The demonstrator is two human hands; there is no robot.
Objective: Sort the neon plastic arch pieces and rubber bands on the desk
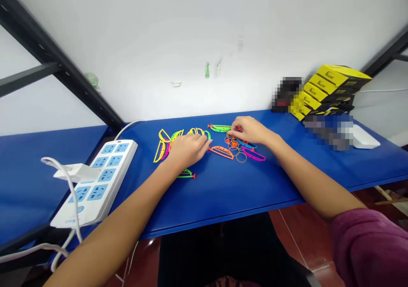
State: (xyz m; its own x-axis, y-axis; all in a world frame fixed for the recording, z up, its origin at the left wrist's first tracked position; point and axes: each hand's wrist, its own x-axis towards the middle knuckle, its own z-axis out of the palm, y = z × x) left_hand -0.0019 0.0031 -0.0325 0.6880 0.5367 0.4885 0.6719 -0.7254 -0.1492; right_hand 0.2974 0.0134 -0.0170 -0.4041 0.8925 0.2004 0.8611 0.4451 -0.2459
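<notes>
Small plastic toy bows in bright colours lie about both hands. My left hand point(189, 150) is closed, fingers curled down over yellow, green and magenta bows; what its fingertips grip, if anything, is hidden. A yellow bow point(157, 152) shows to its left, and a green bow with a red tip point(186, 175) lies below it. Between the hands rests an orange bow point(222, 152). My right hand point(247, 129) has its fingers pinched together above small red pieces and rubber bands point(241, 157); its contents cannot be made out. Near it are a green bow point(219, 128) and a magenta bow point(254, 154).
A white power strip point(108, 176) with a plugged-in charger point(76, 173) and cable stands on the left of the blue table point(204, 202). Yellow-black boxes point(331, 87) are stacked at the back right, by a white object point(365, 137). A white wall point(191, 36) rises behind.
</notes>
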